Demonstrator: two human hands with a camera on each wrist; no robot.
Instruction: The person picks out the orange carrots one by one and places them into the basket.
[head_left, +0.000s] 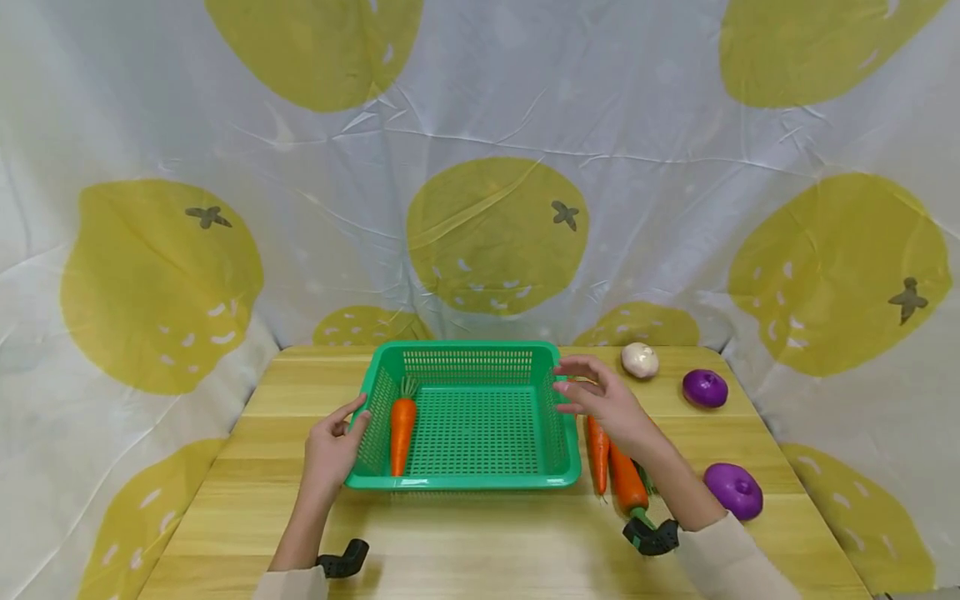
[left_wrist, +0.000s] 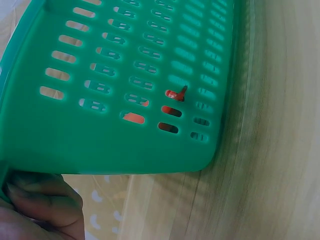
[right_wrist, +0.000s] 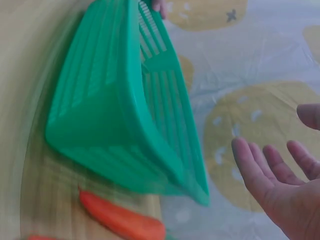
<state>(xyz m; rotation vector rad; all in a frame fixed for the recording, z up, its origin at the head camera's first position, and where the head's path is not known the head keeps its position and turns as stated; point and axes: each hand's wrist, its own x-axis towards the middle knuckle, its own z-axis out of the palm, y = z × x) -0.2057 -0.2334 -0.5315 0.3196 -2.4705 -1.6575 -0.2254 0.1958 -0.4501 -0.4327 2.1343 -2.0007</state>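
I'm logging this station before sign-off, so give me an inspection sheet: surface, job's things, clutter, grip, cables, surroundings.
Surface: wood-grain table
Job's things: green basket, one carrot inside; at least two carrots on the table to its right
Clutter: white bulb, two purple vegetables
Grip: left hand pinches the basket's left rim; right hand near the right rim, holding nothing
Cables: nothing seen
Surroundings: lemon-print cloth behind and at both sides

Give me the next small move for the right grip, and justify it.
Probably lower the right grip to pinch the slim carrot just outside the green basket: that grip is open and holds nothing, the carrot lies close by, and the left grip holds the basket's rim, with another carrot inside.
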